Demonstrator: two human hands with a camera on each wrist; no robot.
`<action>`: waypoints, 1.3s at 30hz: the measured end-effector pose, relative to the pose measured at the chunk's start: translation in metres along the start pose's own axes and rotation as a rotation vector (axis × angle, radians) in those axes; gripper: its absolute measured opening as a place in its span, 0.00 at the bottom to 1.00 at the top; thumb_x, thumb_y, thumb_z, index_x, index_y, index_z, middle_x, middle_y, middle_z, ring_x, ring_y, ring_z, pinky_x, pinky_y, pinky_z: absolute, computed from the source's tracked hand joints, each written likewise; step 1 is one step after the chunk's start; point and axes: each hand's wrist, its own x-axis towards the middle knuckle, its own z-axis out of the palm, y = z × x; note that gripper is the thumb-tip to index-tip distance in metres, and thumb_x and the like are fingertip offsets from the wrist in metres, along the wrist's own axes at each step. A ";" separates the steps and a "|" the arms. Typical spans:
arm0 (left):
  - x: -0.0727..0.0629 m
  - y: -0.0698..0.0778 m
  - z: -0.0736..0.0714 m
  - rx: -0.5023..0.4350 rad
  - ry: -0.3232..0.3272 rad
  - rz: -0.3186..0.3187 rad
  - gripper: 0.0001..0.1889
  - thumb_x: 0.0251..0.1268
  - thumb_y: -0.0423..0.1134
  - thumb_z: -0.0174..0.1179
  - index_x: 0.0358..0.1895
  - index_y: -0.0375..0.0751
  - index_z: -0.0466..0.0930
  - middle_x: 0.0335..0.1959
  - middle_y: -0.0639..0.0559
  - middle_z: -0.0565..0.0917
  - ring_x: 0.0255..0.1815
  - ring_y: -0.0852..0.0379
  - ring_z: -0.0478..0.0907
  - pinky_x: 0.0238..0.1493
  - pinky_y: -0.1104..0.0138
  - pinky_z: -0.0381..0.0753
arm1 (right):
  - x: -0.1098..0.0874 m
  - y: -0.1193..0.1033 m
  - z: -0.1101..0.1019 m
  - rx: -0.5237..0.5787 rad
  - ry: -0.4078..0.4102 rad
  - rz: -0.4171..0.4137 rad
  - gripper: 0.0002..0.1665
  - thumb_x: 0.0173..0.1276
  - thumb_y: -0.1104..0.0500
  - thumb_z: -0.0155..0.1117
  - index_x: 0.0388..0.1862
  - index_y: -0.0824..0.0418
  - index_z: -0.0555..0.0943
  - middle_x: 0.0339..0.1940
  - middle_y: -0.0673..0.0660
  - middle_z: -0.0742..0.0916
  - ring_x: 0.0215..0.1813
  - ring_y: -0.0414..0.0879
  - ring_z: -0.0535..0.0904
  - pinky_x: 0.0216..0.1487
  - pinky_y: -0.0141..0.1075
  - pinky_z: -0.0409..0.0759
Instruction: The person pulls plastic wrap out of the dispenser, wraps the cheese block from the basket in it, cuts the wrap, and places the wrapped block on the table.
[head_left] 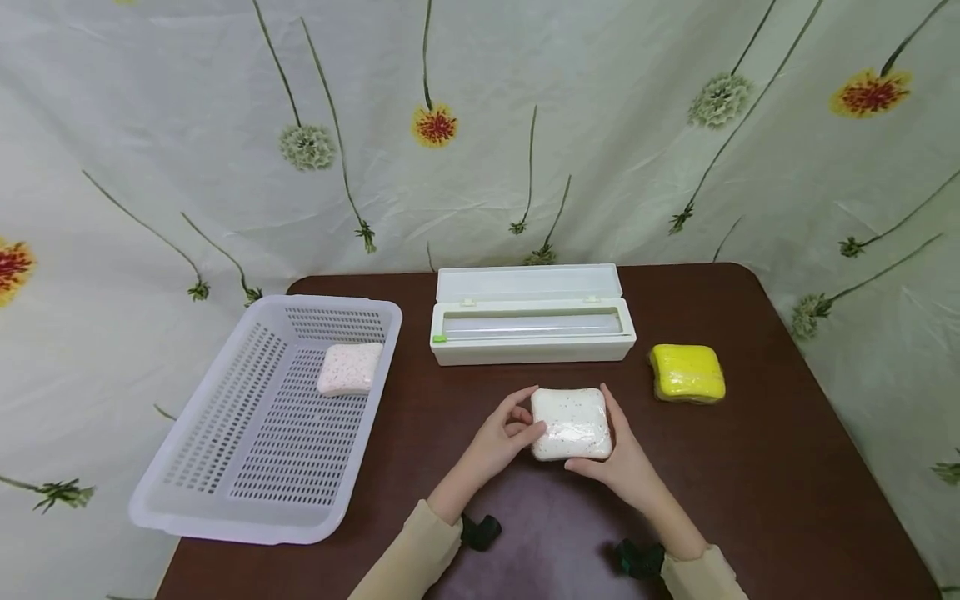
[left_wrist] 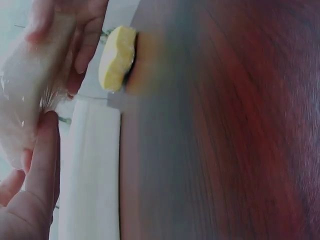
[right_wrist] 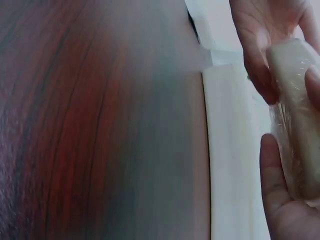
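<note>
White block [head_left: 572,423], film [right_wrist: 284,127] about it, was held off table [head_left: 787,467], near its middle. Left hand [head_left: 504,432] gripped left end, right hand [head_left: 621,458] right end — presumably to steady block and keep film snug. Box [head_left: 532,352] stood beyond, lid raised — likely for access to roll [head_left: 532,324]. Yellow block [head_left: 688,372] lay apart, right; basket [head_left: 247,530], left, contained pink block [head_left: 349,369].

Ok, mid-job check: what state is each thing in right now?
White speckled rounded block: wrapped in clear film, held up by both hands
Left hand: grips the block's left side
Right hand: grips its right side
Yellow rounded block: film-wrapped, lying on the dark brown table
White rectangular film dispenser: lid open, roll showing
Pale slotted plastic basket: upright
Pale pink speckled block: inside the basket, wrapping unclear
</note>
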 end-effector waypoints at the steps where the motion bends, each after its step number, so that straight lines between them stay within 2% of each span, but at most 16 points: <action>1: 0.000 0.001 0.001 -0.015 -0.008 -0.004 0.31 0.70 0.39 0.61 0.74 0.41 0.62 0.42 0.46 0.72 0.37 0.61 0.80 0.42 0.68 0.82 | 0.000 0.000 -0.001 -0.033 0.012 0.023 0.71 0.51 0.61 0.81 0.81 0.57 0.41 0.76 0.65 0.63 0.70 0.54 0.65 0.64 0.34 0.67; 3: -0.001 0.001 0.002 -0.026 -0.026 -0.019 0.31 0.71 0.39 0.59 0.74 0.39 0.61 0.42 0.45 0.73 0.40 0.58 0.81 0.47 0.65 0.84 | 0.001 0.000 -0.004 -0.040 0.025 0.058 0.69 0.50 0.60 0.81 0.81 0.58 0.45 0.75 0.64 0.64 0.68 0.55 0.66 0.64 0.38 0.66; 5: -0.002 0.002 0.003 0.006 -0.045 -0.019 0.32 0.72 0.40 0.58 0.75 0.38 0.59 0.44 0.43 0.75 0.43 0.52 0.83 0.50 0.61 0.84 | 0.001 0.002 -0.009 0.021 0.028 0.090 0.65 0.50 0.63 0.80 0.80 0.59 0.48 0.73 0.64 0.67 0.64 0.50 0.69 0.61 0.35 0.69; 8: -0.004 0.001 0.004 0.112 -0.059 0.003 0.34 0.72 0.41 0.59 0.76 0.37 0.56 0.45 0.43 0.78 0.48 0.47 0.83 0.53 0.58 0.83 | -0.002 0.006 -0.017 0.108 0.036 0.123 0.61 0.51 0.67 0.78 0.78 0.61 0.51 0.69 0.64 0.69 0.56 0.39 0.72 0.54 0.27 0.72; 11: -0.007 0.000 0.004 0.209 -0.032 0.033 0.34 0.71 0.43 0.60 0.75 0.37 0.57 0.45 0.44 0.80 0.52 0.45 0.81 0.54 0.57 0.81 | -0.008 0.012 -0.028 0.145 0.051 0.147 0.60 0.53 0.68 0.76 0.78 0.62 0.51 0.68 0.64 0.69 0.52 0.31 0.72 0.52 0.23 0.71; 18: -0.011 0.001 -0.006 0.333 0.033 0.085 0.32 0.71 0.45 0.59 0.73 0.40 0.61 0.57 0.43 0.79 0.62 0.45 0.76 0.60 0.52 0.78 | -0.023 0.028 -0.071 0.089 0.146 0.189 0.60 0.58 0.67 0.72 0.80 0.64 0.44 0.70 0.60 0.64 0.51 0.26 0.69 0.50 0.17 0.69; 24: -0.012 0.004 -0.015 0.414 0.103 0.135 0.31 0.71 0.44 0.60 0.72 0.38 0.63 0.60 0.42 0.75 0.62 0.43 0.75 0.62 0.50 0.76 | -0.034 0.045 -0.115 0.013 0.211 0.252 0.61 0.63 0.62 0.71 0.80 0.63 0.38 0.64 0.41 0.64 0.52 0.22 0.64 0.48 0.15 0.66; 25: -0.012 0.004 -0.016 0.420 0.108 0.137 0.31 0.70 0.44 0.60 0.72 0.38 0.63 0.60 0.42 0.75 0.62 0.43 0.75 0.62 0.50 0.76 | -0.035 0.048 -0.121 -0.001 0.214 0.266 0.61 0.64 0.61 0.71 0.80 0.63 0.38 0.63 0.41 0.64 0.52 0.22 0.64 0.48 0.15 0.66; 27: -0.013 0.004 -0.016 0.431 0.109 0.139 0.30 0.70 0.44 0.60 0.71 0.38 0.65 0.60 0.43 0.76 0.63 0.45 0.74 0.61 0.50 0.76 | -0.035 0.053 -0.132 -0.030 0.204 0.289 0.61 0.65 0.59 0.70 0.80 0.63 0.37 0.65 0.46 0.64 0.51 0.22 0.64 0.47 0.16 0.66; 29: -0.015 0.003 -0.016 0.441 0.103 0.139 0.29 0.70 0.43 0.60 0.70 0.39 0.66 0.59 0.43 0.76 0.63 0.46 0.74 0.61 0.50 0.76 | -0.035 0.057 -0.139 -0.067 0.177 0.318 0.61 0.66 0.57 0.69 0.81 0.62 0.36 0.70 0.55 0.63 0.52 0.25 0.65 0.47 0.18 0.67; 31: -0.016 0.002 -0.015 0.452 0.096 0.136 0.28 0.70 0.43 0.60 0.70 0.39 0.67 0.60 0.44 0.76 0.63 0.47 0.74 0.60 0.51 0.77 | -0.033 0.060 -0.144 -0.100 0.139 0.345 0.62 0.66 0.54 0.69 0.81 0.62 0.34 0.75 0.64 0.58 0.58 0.34 0.66 0.52 0.24 0.68; 34: -0.018 -0.001 -0.014 0.469 0.084 0.137 0.27 0.71 0.43 0.60 0.69 0.39 0.68 0.60 0.44 0.76 0.63 0.47 0.74 0.59 0.52 0.77 | -0.028 0.063 -0.149 -0.163 0.091 0.363 0.64 0.66 0.53 0.69 0.80 0.61 0.32 0.77 0.73 0.52 0.69 0.56 0.61 0.64 0.45 0.67; 36: -0.018 -0.001 -0.013 0.479 0.082 0.131 0.27 0.71 0.43 0.60 0.69 0.39 0.68 0.60 0.45 0.76 0.63 0.48 0.74 0.60 0.53 0.77 | -0.026 0.064 -0.151 -0.242 0.077 0.377 0.66 0.65 0.52 0.70 0.80 0.63 0.31 0.76 0.78 0.49 0.72 0.70 0.53 0.65 0.61 0.62; 39: -0.020 -0.001 -0.012 0.522 0.087 0.130 0.27 0.70 0.43 0.61 0.70 0.40 0.68 0.61 0.44 0.76 0.63 0.47 0.73 0.61 0.53 0.77 | -0.024 0.066 -0.155 -0.355 0.068 0.399 0.66 0.64 0.50 0.70 0.79 0.66 0.31 0.73 0.83 0.47 0.71 0.78 0.47 0.65 0.71 0.56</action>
